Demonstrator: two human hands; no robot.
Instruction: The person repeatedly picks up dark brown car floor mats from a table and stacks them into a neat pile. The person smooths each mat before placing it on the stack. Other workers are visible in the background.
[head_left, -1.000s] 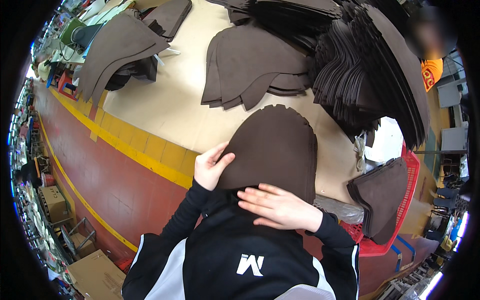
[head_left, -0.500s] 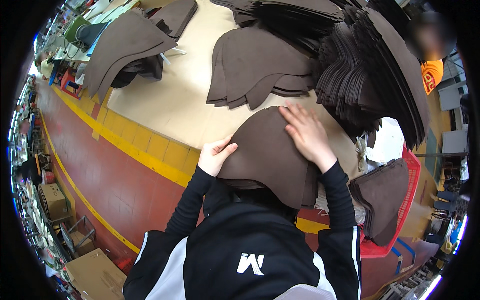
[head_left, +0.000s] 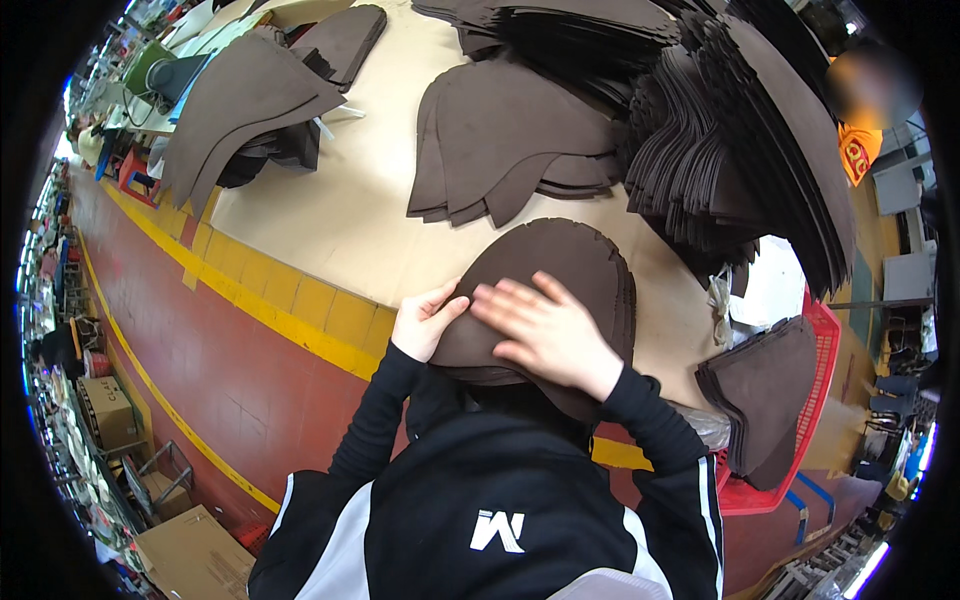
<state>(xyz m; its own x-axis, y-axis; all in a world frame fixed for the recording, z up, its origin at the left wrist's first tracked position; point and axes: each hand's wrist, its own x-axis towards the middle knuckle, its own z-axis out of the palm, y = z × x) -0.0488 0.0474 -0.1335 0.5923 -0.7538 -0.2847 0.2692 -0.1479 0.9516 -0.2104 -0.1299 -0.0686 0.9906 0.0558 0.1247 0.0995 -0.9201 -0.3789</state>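
Observation:
A stack of dark brown, curved flat sheets (head_left: 560,255) lies in front of me at the near edge of the table. My left hand (head_left: 428,322) grips its left edge, thumb on top and the other fingers partly hidden at the rim. Across the top sheet rests my right hand (head_left: 545,335), open, fingers stretched toward the left hand and slightly blurred. On the right side of the stack, the edges of several layers show. Just beyond it sits a fanned pile of similar brown sheets (head_left: 510,130).
The pale tabletop (head_left: 350,220) carries a tall row of brown sheets (head_left: 690,150) at right and another pile (head_left: 245,105) at far left. A red basket (head_left: 822,350) with more sheets stands at lower right. A person in orange (head_left: 858,150) is at far right.
My right hand has swept leftward and nearer, from the far right edge of the stack to its middle. The left hand keeps its grip at the left edge.

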